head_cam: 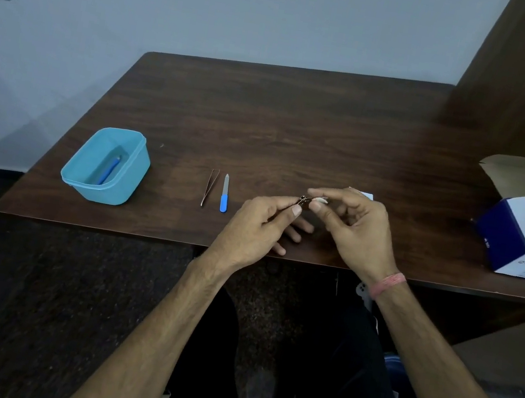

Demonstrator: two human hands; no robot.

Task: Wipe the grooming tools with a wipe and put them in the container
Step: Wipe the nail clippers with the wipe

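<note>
**Grooming tools on the desk, one mid-wipe**

A small dark metal tool (pixel 301 200), too small to identify, is pinched beside a white wipe (pixel 319 200) above the desk. Slim tweezers (pixel 209 188) and a blue-handled nail file (pixel 225 193) lie side by side, apart, pointing away. The open light-blue container (pixel 86 166) stands left, holding a blue-handled tool (pixel 109 169).

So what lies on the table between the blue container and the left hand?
In the head view, tweezers and a blue-handled nail file lie side by side between container and left hand.
</note>
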